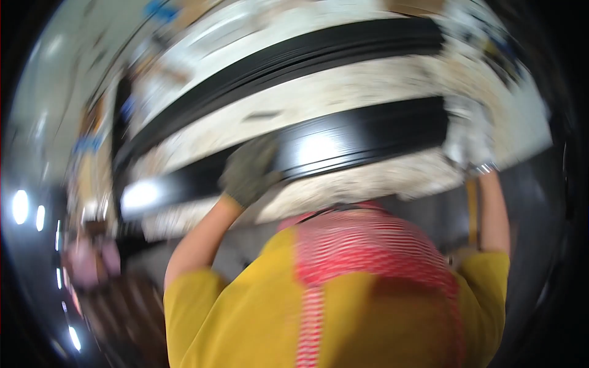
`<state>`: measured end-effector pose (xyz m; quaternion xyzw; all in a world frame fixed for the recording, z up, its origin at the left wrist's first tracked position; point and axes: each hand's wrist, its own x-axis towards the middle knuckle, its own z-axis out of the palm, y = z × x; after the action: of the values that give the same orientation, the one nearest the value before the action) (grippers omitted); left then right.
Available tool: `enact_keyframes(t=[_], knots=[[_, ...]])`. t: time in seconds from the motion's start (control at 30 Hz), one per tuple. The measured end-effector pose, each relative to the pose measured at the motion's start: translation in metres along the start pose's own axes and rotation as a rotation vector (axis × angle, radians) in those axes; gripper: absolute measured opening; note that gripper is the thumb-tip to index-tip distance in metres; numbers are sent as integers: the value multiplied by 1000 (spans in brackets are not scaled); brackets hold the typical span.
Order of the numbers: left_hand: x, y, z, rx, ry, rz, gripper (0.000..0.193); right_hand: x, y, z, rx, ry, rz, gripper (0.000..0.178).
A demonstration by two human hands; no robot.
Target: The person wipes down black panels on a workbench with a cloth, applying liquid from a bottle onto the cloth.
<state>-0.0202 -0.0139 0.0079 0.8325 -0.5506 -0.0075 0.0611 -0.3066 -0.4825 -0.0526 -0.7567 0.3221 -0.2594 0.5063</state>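
Observation:
A long, glossy black profiled panel [374,129] lies across the pale, scuffed work surface [362,187] in front of me. My left hand [250,170], in a dark grey-green glove, rests over the panel left of its middle, thumb apart from the fingers. At the panel's right end is my right hand [471,138], covered in something whitish; blur hides whether this is a glove or crumpled wrapping, and its fingers cannot be made out. Beyond lies a second black profiled length [288,58], roughly parallel to the first and touched by neither hand.
Between the two black lengths sits a small dark strip [262,115]. Blurred clear wrapping [227,34] lies past the far length. Brown cardboard [414,6] shows at the far edge. Another person's pink-clad part [92,264] is at the left.

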Motion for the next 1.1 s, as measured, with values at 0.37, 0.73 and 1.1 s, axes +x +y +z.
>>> enact_keyframes(t=[0.37, 0.73, 1.1], knots=[[-19, -3, 10, -12, 88, 6, 66, -60, -145, 216, -514, -268, -1002, 30], [-197, -144, -24, 160, 76, -734, 72, -16, -51, 155, -767, -324, -658, 46], [-188, -163, -3, -134, 206, -214, 86, -142, -219, 423, -413, -559, -808, 39]])
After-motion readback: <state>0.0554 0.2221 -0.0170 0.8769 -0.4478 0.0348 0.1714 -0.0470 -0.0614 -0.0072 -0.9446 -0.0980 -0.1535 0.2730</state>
